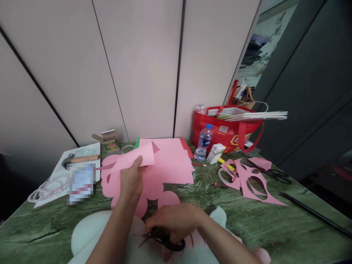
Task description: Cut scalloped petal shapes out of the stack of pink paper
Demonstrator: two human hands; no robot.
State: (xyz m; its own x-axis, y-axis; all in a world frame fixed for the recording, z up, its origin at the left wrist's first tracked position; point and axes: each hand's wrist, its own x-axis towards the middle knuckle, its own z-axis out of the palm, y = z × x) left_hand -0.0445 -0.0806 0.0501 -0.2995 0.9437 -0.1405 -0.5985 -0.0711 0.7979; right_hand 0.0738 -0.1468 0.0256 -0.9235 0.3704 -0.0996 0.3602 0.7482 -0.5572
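My left hand (132, 178) pinches a cut piece of pink paper (140, 156), lifted and tilted over the other pink sheets. Below it, close to the table's front edge, my right hand (174, 222) grips a pair of black-handled scissors (165, 238), whose blades point left and look parted. Several pink paper circles (168, 199) lie between the hands and to the left, partly under the held piece. A stack of pink paper (174, 161) lies behind them, with red and green sheets showing at its edges.
At the right are pink paper scraps (257, 185), a tape roll (228, 178), a black rod (316, 212) and other scissors (279, 176). A water bottle (203, 145) and red bag (217, 128) stand behind. To the left lie a hammer (82, 158) and bead strings (49, 187).
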